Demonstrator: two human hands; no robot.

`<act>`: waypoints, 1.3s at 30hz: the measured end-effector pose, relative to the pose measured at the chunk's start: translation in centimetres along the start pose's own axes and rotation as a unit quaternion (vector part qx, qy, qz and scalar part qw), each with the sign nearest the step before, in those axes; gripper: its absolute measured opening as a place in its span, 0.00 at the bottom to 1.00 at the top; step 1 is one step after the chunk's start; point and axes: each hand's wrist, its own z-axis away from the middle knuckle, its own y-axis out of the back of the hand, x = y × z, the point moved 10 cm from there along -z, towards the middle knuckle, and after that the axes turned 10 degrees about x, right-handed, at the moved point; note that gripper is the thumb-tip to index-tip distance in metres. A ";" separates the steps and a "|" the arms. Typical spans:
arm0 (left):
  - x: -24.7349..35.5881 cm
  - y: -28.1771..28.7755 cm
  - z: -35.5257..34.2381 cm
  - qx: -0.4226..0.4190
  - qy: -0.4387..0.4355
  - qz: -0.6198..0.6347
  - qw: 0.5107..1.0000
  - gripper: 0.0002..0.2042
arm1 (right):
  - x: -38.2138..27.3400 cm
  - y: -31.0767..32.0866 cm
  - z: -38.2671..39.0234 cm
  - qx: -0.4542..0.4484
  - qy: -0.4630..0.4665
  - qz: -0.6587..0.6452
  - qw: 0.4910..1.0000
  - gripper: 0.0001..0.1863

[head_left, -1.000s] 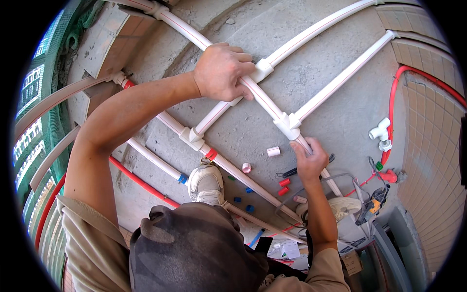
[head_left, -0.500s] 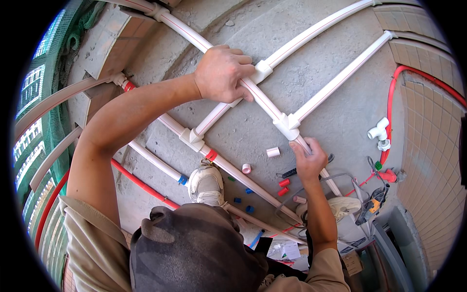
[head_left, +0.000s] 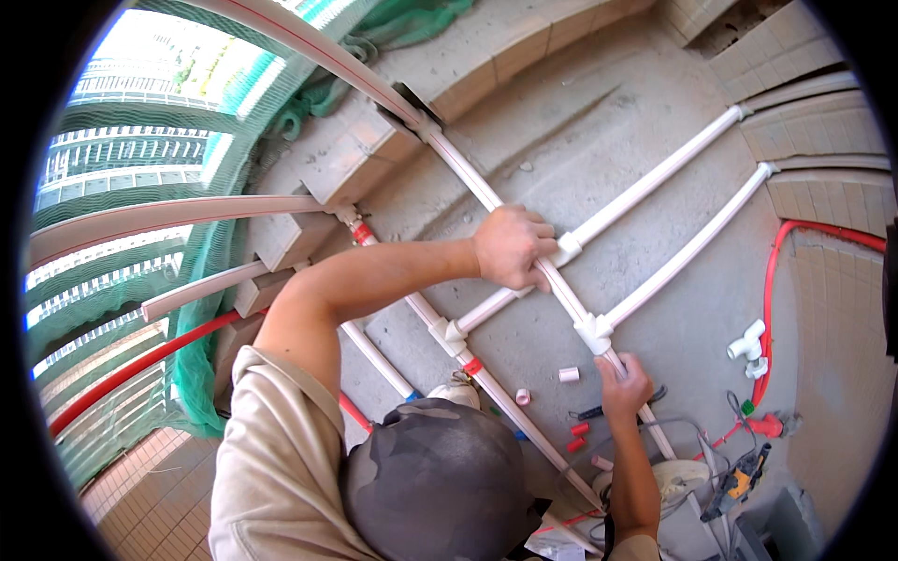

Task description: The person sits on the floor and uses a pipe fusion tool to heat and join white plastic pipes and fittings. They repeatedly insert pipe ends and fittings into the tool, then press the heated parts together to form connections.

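My left hand [head_left: 514, 248] is wrapped around a long white plastic pipe [head_left: 569, 299] with a thin red stripe, close beside a white tee fitting [head_left: 569, 249]. Lower on the same pipe, my right hand [head_left: 625, 385] is closed around it just below a second white tee [head_left: 593, 333]. From these tees, two white branch pipes [head_left: 678, 241] run up to the right. Nearer me lies a parallel pipe [head_left: 524, 419] with a red band and its own tee [head_left: 447, 338]. My palms and the pipe's underside are hidden.
Short red pipe pieces [head_left: 579, 430] and white offcuts [head_left: 569, 375] lie on the concrete. At right are loose white fittings [head_left: 746, 342], a red pipe [head_left: 769, 309] and a yellow-black tool [head_left: 742, 483] with a cable. Green netting [head_left: 196, 365] hangs left. A dark cap [head_left: 435, 477] blocks the lower middle.
The view has swung left, so more green netting and outside show, and the pipes sit lower and further right in the picture. Both hands keep hold of the same pipe.
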 end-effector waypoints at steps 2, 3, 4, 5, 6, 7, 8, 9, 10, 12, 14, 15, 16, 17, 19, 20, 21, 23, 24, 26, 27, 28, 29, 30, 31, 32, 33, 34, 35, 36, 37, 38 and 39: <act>0.4 -0.1 -0.1 0.002 0.000 0.006 1.000 0.22 | 0.0 0.2 0.3 -0.002 0.001 0.011 1.000 0.20; 0.4 0.0 0.0 0.002 0.001 0.010 1.000 0.22 | 0.0 0.0 0.2 -0.007 0.001 0.018 1.000 0.20; -0.1 0.3 0.0 0.002 0.001 0.001 1.000 0.22 | -0.1 -0.4 -0.1 -0.012 -0.001 0.009 1.000 0.20; 0.0 0.2 0.1 0.002 0.003 0.003 1.000 0.22 | -0.1 -0.4 0.0 -0.015 -0.003 0.008 1.000 0.20; 0.1 0.0 0.1 0.002 0.004 0.005 1.000 0.22 | -0.1 -0.4 0.0 -0.018 -0.006 0.006 1.000 0.20; 0.0 -0.1 0.2 0.000 0.003 0.004 1.000 0.23 | -0.1 -0.5 0.0 -0.020 -0.009 0.003 1.000 0.20; -0.1 -0.1 0.0 0.000 0.001 0.007 1.000 0.23 | 0.0 -0.3 -0.1 -0.022 -0.011 0.001 1.000 0.20; -0.1 -0.2 -0.1 -0.001 0.000 0.009 1.000 0.23 | 0.1 -0.3 -0.1 -0.024 -0.013 -0.001 1.000 0.20; -0.2 -0.3 -0.1 -0.002 0.002 0.009 1.000 0.23 | 0.3 -0.4 -0.1 -0.026 -0.015 -0.003 1.000 0.20; 0.0 -0.5 -0.2 -0.006 0.005 0.013 1.000 0.23 | 0.3 -0.3 -0.1 -0.018 -0.011 -0.016 1.000 0.20; -0.4 -0.5 -0.1 -0.016 0.015 0.013 1.000 0.22 | 0.3 -0.4 -0.2 -0.010 -0.005 -0.018 1.000 0.20; -0.5 -0.6 0.0 -0.022 0.019 0.014 0.999 0.22 | 0.3 -0.5 -0.3 -0.006 0.000 -0.012 1.000 0.19; -0.5 -0.7 0.1 -0.022 0.019 0.020 0.999 0.22 | 0.4 -0.4 0.0 -0.003 0.005 -0.007 1.000 0.18; -0.6 -0.6 0.1 -0.020 0.018 0.024 0.999 0.23 | 0.5 -0.7 0.0 -0.006 0.005 0.003 1.000 0.19; -0.6 -0.6 0.3 -0.016 0.015 0.031 0.999 0.24 | 1.0 -1.0 0.2 -0.011 0.006 0.022 1.000 0.21; -0.5 -0.6 0.3 -0.015 0.010 0.027 0.999 0.24 | 0.8 -1.0 0.2 -0.015 0.001 0.022 1.000 0.21; -0.4 -0.5 0.3 -0.015 0.005 0.023 1.000 0.24 | 0.6 -0.8 0.2 -0.019 -0.004 0.021 1.000 0.21; -0.1 -0.7 0.0 -0.019 -0.003 0.015 1.000 0.24 | 0.5 -0.5 0.4 -0.016 -0.012 0.008 1.000 0.21; -0.1 -0.7 -0.2 -0.025 -0.005 0.012 1.000 0.24 | 0.5 -0.4 0.4 -0.009 -0.014 -0.004 1.000 0.21; -0.4 -0.7 -0.4 -0.028 0.000 0.011 1.000 0.24 | 0.6 -0.5 0.2 0.001 -0.008 0.012 1.000 0.21; -0.5 -0.6 -0.1 -0.027 0.010 0.014 0.999 0.24 | 0.6 -0.7 0.2 0.002 0.001 0.042 0.999 0.21; -0.6 -0.6 -0.2 -0.030 0.010 0.013 0.999 0.24 | 0.4 -0.7 -0.1 0.002 0.005 0.039 0.999 0.22; -0.6 -0.8 -0.1 -0.035 0.010 0.012 0.999 0.24 | 0.3 -0.7 -0.1 0.000 0.008 0.035 0.999 0.22; -0.5 -0.7 -0.1 -0.028 0.004 0.008 1.000 0.24 | 0.4 -0.6 -0.3 0.000 0.005 0.033 0.999 0.22; -0.4 -0.8 -0.3 -0.022 -0.001 0.005 1.000 0.24 | 0.5 -0.5 -0.3 0.000 0.002 0.031 1.000 0.22; -0.4 -0.8 -0.5 -0.037 0.010 -0.004 0.999 0.23 | 0.6 -0.7 -0.2 -0.002 0.000 0.023 1.000 0.23; -0.2 -0.9 -0.7 -0.041 0.008 -0.004 0.999 0.23 | 0.8 -0.7 -0.1 -0.001 -0.008 0.021 1.000 0.23; -0.1 -1.1 -0.7 -0.043 0.007 -0.005 0.999 0.23 | 1.0 -0.6 0.0 -0.001 -0.015 0.019 1.000 0.23; -0.1 -1.2 -0.8 -0.044 0.006 -0.009 0.999 0.23 | 1.1 -0.6 -0.1 0.001 -0.018 0.016 1.000 0.23; -0.1 -1.2 -0.8 -0.040 0.003 -0.010 0.999 0.24 | 1.0 -0.6 0.0 -0.003 -0.015 0.015 1.000 0.23; -0.1 -1.1 -0.7 -0.039 0.004 -0.011 0.999 0.24 | 0.9 -0.6 0.1 -0.007 -0.011 0.015 1.000 0.22; 0.0 -1.0 -0.6 -0.038 0.004 -0.014 0.999 0.24 | 0.8 -0.7 0.1 -0.012 -0.006 0.014 1.000 0.22; 0.0 -0.9 -0.6 -0.037 0.005 -0.016 0.999 0.24 | 0.8 -0.7 0.1 -0.013 -0.006 0.011 1.000 0.22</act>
